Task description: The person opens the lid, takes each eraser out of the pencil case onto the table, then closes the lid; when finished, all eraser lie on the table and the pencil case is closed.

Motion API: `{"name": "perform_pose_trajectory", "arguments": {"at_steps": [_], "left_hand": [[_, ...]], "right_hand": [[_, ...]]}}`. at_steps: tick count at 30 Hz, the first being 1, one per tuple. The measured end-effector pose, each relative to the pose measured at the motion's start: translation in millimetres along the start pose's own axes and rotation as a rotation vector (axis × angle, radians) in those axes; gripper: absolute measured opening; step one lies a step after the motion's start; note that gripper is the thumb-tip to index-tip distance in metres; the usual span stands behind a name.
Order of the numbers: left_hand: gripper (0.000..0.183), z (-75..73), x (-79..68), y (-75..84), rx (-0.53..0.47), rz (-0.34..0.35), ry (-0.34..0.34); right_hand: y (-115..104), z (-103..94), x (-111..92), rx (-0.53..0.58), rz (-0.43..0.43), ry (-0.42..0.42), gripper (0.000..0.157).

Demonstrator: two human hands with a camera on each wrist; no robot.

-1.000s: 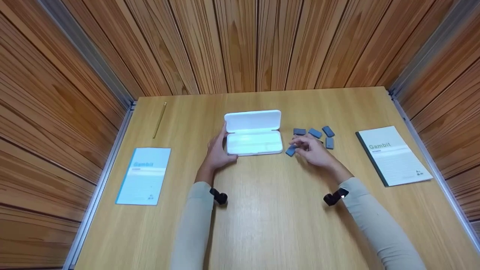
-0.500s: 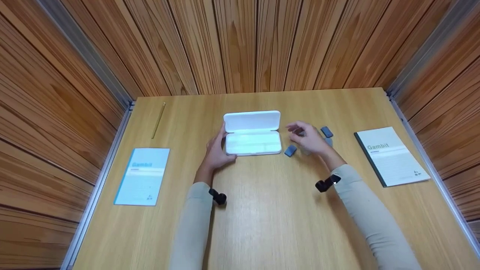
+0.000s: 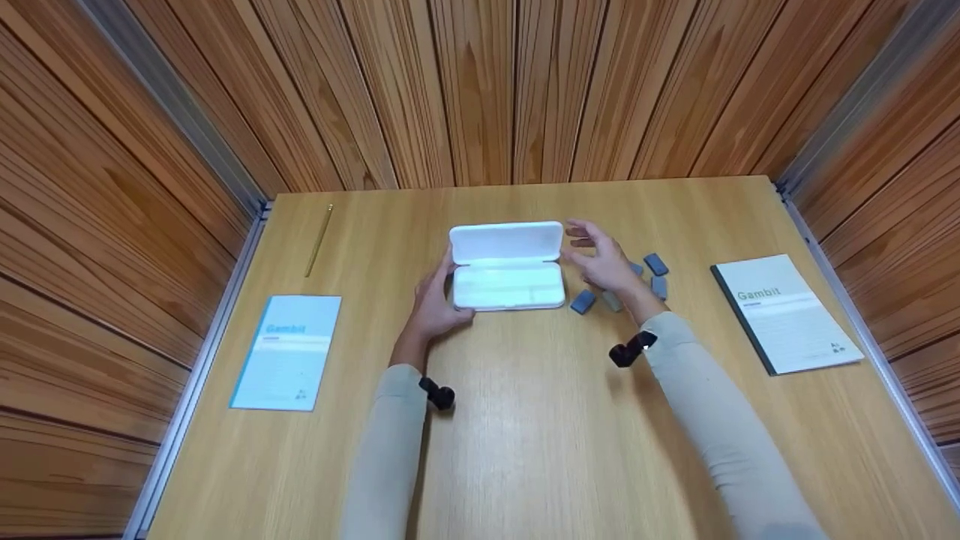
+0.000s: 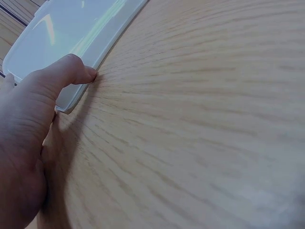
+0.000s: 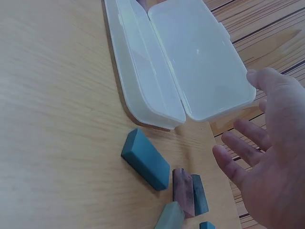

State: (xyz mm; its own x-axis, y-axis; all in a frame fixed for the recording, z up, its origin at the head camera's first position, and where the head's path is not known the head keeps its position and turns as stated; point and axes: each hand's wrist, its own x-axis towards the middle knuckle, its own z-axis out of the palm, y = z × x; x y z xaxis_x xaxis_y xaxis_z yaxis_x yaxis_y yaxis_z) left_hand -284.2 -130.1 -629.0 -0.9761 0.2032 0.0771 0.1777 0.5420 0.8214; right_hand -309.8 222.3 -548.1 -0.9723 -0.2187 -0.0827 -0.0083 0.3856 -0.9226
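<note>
A white pencil case point(image 3: 508, 286) lies on the table with its lid point(image 3: 507, 242) raised. My left hand point(image 3: 437, 304) grips the case's left end; in the left wrist view its thumb point(image 4: 71, 71) presses on the front edge. Beside the lid's right end is my right hand point(image 3: 606, 262), holding nothing, its fingers spread. In the right wrist view that thumb is very near the lid point(image 5: 200, 62); I cannot tell whether they touch. Below and behind this hand lie several small blocks that look like erasers, among them a blue one point(image 5: 146, 160) and a grey-green one point(image 3: 612, 301). The hand partly covers the group.
At the left lie a light blue notebook point(image 3: 289, 352) and, beyond it, a thin gold pencil-like stick point(image 3: 319, 240). A white notebook with a dark spine point(image 3: 787, 313) is at the right. Wooden panels point(image 3: 480, 90) stand behind the table.
My right hand has left the blocks, moving away from me and left to the lid's right end, and its fingers have opened out. The left hand and the pencil case have stayed in place.
</note>
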Motion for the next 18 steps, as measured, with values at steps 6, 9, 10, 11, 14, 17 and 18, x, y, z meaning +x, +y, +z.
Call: {"name": "perform_pose_trajectory", "arguments": {"at_steps": [6, 9, 10, 11, 14, 17, 18], "left_hand": [[0.133, 0.6, -0.7, 1.0, -0.010, 0.009, 0.002], [0.134, 0.7, -0.5, 0.7, -0.014, 0.009, 0.005], [0.134, 0.6, -0.5, 0.7, -0.012, 0.010, 0.007], [0.134, 0.6, -0.5, 0.6, -0.010, 0.010, 0.010], [0.134, 0.3, -1.2, 0.3, -0.011, 0.001, 0.012], [0.135, -0.1, -1.9, 0.6, -0.006, -0.005, 0.009], [0.135, -0.2, -1.9, 0.6, -0.003, -0.004, 0.009]], "right_hand": [[1, 7.6, 7, 0.015, -0.025, -0.012, 0.071], [2, 10.0, 8, 0.030, -0.021, -0.016, 0.069], [3, 10.4, 9, 0.032, -0.015, -0.016, 0.069], [3, 10.7, 9, 0.035, -0.010, -0.017, 0.068], [3, 11.8, 10, 0.046, -0.003, -0.015, 0.067], [3, 12.3, 8, 0.069, 0.011, -0.016, 0.065], [2, 12.4, 8, 0.083, 0.016, -0.017, 0.064]]}}
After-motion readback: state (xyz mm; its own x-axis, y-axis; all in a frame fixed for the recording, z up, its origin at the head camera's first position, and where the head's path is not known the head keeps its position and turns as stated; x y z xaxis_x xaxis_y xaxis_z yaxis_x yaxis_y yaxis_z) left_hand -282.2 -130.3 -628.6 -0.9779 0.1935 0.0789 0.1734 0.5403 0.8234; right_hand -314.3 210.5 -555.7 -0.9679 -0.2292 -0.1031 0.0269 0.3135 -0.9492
